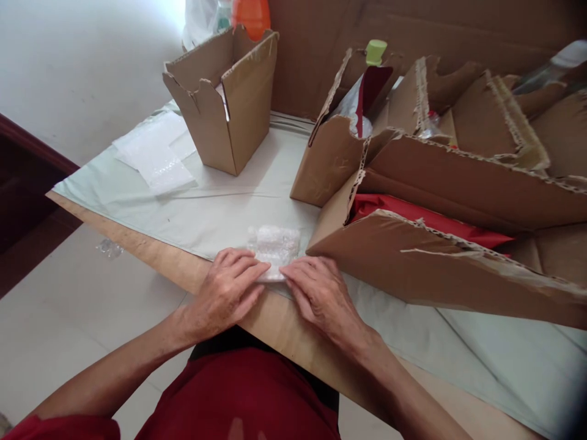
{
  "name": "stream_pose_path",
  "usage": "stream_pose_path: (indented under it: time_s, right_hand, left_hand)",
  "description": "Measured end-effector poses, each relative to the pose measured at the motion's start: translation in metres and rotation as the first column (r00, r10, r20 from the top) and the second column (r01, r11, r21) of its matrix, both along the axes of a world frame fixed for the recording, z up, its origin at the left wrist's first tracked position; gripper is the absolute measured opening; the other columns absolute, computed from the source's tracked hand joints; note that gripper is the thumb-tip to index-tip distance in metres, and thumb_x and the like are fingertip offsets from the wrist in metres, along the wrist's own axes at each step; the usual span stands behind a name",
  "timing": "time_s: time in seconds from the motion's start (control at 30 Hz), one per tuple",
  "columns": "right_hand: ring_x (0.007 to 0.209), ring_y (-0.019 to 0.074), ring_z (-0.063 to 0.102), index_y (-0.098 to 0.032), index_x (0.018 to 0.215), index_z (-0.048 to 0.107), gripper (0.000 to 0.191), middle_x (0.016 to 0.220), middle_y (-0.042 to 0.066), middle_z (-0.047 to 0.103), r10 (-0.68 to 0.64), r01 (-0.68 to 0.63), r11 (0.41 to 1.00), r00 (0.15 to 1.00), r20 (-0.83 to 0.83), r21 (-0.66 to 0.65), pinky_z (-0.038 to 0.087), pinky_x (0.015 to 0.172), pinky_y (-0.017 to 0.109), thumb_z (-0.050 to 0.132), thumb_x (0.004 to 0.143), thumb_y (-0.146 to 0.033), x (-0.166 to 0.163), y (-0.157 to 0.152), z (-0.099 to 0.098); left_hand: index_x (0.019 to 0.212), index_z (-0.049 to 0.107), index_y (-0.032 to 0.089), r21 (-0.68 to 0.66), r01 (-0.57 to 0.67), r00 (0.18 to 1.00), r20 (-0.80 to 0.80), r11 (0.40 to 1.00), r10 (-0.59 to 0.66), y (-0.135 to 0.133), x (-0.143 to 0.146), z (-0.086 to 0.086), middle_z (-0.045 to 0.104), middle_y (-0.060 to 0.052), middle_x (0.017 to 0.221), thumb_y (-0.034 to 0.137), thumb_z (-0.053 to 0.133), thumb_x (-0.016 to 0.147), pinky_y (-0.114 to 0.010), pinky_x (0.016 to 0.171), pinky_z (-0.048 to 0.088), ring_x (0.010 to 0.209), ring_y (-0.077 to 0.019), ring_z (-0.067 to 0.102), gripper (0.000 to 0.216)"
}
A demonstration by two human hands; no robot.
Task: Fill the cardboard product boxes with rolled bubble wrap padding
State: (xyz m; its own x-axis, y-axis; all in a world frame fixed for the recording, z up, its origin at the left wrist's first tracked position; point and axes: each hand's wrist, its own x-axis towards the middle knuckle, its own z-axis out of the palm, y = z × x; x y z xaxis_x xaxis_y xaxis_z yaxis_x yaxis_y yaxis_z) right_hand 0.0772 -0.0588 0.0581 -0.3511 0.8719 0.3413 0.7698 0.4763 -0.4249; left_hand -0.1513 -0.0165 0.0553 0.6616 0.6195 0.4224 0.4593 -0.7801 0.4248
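A small bundle wrapped in bubble wrap lies near the front edge of the table, on a pale sheet. My left hand rests flat with its fingertips pressing the bundle's near left edge. My right hand lies beside it, fingers stretched onto the bundle's near right edge. Both hands press down on the wrap rather than grasp it. What is inside the wrap is hidden.
An open cardboard box stands at the back left, next to loose bubble wrap sheets. Torn cardboard boxes holding red material and bottles crowd the right side. A green-capped bottle sticks up from one. The wooden table edge runs diagonally.
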Motion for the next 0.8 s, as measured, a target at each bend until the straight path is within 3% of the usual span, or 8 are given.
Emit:
stream_pose_path:
  time_s: [0.07, 0.17, 0.33, 0.47, 0.53, 0.63, 0.7, 0.8]
  right_hand:
    - [0.094, 0.0210, 0.066, -0.019, 0.113, 0.068, 0.022, 0.100, 0.005, 0.076, -0.009, 0.007, 0.999, 0.999, -0.042, -0.041, 0.046, 0.087, 0.036, 0.050, 0.102, -0.013, 0.000, -0.004, 0.004]
    - [0.109, 0.0255, 0.063, -0.017, 0.119, 0.066, 0.024, 0.114, 0.010, 0.074, -0.094, 0.092, 0.994, 0.995, 0.022, 0.058, 0.046, 0.090, 0.039, 0.051, 0.101, -0.014, -0.003, -0.008, 0.008]
    - [0.118, 0.0294, 0.059, -0.017, 0.119, 0.066, 0.022, 0.122, 0.011, 0.072, -0.114, 0.078, 0.985, 0.964, 0.242, 0.152, 0.041, 0.095, 0.044, 0.055, 0.100, -0.016, -0.014, -0.001, 0.002]
    - [0.107, 0.0267, 0.062, -0.017, 0.109, 0.068, 0.016, 0.109, 0.007, 0.075, -0.127, 0.097, 0.986, 0.965, 0.231, 0.136, 0.041, 0.088, 0.040, 0.055, 0.100, -0.013, -0.014, 0.013, -0.009]
    - [0.101, 0.0253, 0.063, -0.018, 0.107, 0.068, 0.016, 0.105, 0.006, 0.076, -0.155, 0.132, 0.979, 0.977, 0.149, 0.153, 0.042, 0.085, 0.039, 0.054, 0.100, -0.012, -0.013, 0.014, -0.011]
    - [0.096, 0.0235, 0.064, -0.017, 0.109, 0.067, 0.017, 0.103, 0.006, 0.077, -0.173, 0.173, 0.972, 0.985, -0.011, 0.159, 0.043, 0.084, 0.037, 0.054, 0.100, -0.011, -0.013, 0.007, -0.005]
    - [0.096, 0.0226, 0.065, -0.017, 0.110, 0.067, 0.018, 0.102, 0.006, 0.076, -0.149, 0.163, 0.978, 0.982, -0.115, 0.128, 0.044, 0.085, 0.037, 0.054, 0.099, -0.011, -0.016, -0.004, 0.003]
    - [0.093, 0.0208, 0.065, -0.020, 0.108, 0.067, 0.019, 0.098, 0.004, 0.075, -0.095, 0.095, 0.995, 0.968, -0.232, -0.015, 0.044, 0.085, 0.037, 0.054, 0.098, -0.011, -0.019, -0.025, 0.017]
  left_hand:
    - [0.126, 0.061, 0.017, -0.080, 0.002, 0.999, 0.037, 0.997, 0.001, 0.001, 0.000, 0.000, 0.074, -0.006, 0.095, 0.011, 0.056, 0.096, -0.041, 0.088, 0.051, 0.094, -0.0231, 0.066, 0.031]
    - [0.124, 0.063, 0.016, -0.121, -0.062, 0.997, 0.044, 0.991, 0.068, 0.014, 0.004, -0.006, 0.073, -0.005, 0.087, 0.014, 0.055, 0.097, -0.037, 0.078, 0.052, 0.080, -0.0205, 0.065, 0.028]
    - [0.118, 0.067, 0.013, 0.010, -0.228, 0.972, -0.047, 0.974, 0.228, 0.036, 0.011, -0.012, 0.072, -0.011, 0.094, 0.021, 0.059, 0.096, -0.043, 0.080, 0.051, 0.087, -0.0271, 0.066, 0.025]
    - [0.107, 0.069, 0.017, -0.190, -0.348, 0.906, 0.183, 0.918, 0.381, 0.016, 0.003, 0.001, 0.070, -0.007, 0.092, 0.026, 0.060, 0.095, -0.037, 0.080, 0.053, 0.085, -0.0217, 0.066, 0.018]
    - [0.098, 0.070, 0.018, -0.476, -0.336, 0.849, 0.220, 0.813, 0.480, -0.004, -0.004, 0.009, 0.068, -0.003, 0.081, 0.029, 0.061, 0.094, -0.031, 0.071, 0.052, 0.074, -0.0174, 0.063, 0.015]
    - [0.103, 0.072, 0.019, -0.865, -0.126, 0.830, 0.177, 0.486, 0.529, -0.029, -0.006, 0.014, 0.073, -0.005, 0.086, 0.038, 0.068, 0.088, -0.027, 0.060, 0.051, 0.068, -0.0156, 0.062, 0.025]
    - [0.113, 0.072, 0.017, -0.948, 0.031, 0.833, 0.200, 0.317, 0.516, -0.037, -0.002, 0.011, 0.075, -0.008, 0.095, 0.042, 0.075, 0.081, -0.027, 0.059, 0.053, 0.069, -0.0164, 0.063, 0.040]
    - [0.109, 0.075, 0.017, -0.952, 0.123, 0.805, 0.260, 0.279, 0.533, -0.037, 0.008, 0.004, 0.076, -0.008, 0.094, 0.043, 0.082, 0.076, -0.029, 0.068, 0.057, 0.076, -0.0190, 0.067, 0.043]
